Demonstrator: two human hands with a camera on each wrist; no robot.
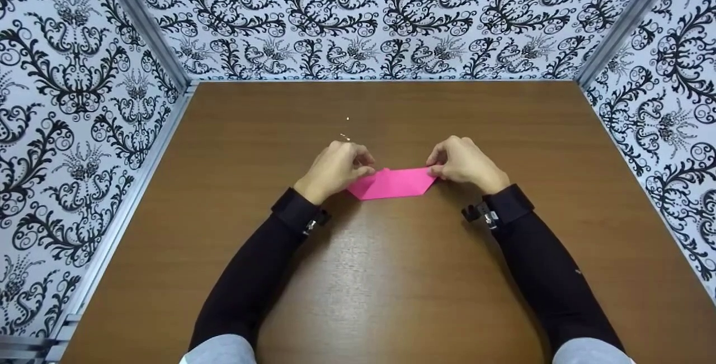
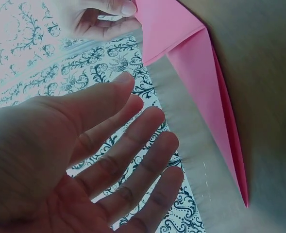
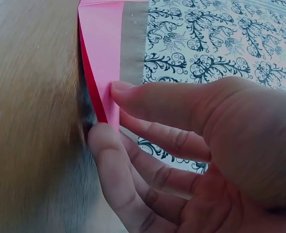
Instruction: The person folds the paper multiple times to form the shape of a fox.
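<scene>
1. Nearest us, two pale grey sleeve ends [image 1: 220,349] enter at the bottom edge, above them black arm coverings [image 1: 246,277] reaching the wrists.
2. At each wrist we see a dark band [image 1: 293,211] carrying a small device.
3. Beyond the bands are two bare hands. The left hand [image 1: 334,169] is beside the paper's left end; its wrist view shows loosely extended fingers, spread a little and gripping nothing.
4. The right hand [image 1: 469,164] pinches the paper's right end between thumb and fingers.
5. Between the hands, near the middle of the brown table [image 1: 425,286], is the folded pink paper [image 1: 397,183], a long strip with slanted ends. Close up, we make out a triangular flap and a narrow, layered point.
6. Just past the left hand, tiny pale specks [image 1: 348,139] dot the tabletop.
7. Farthest off, white walls [image 1: 358,0] with black scrollwork meet at grey corner posts [image 1: 148,23].
</scene>
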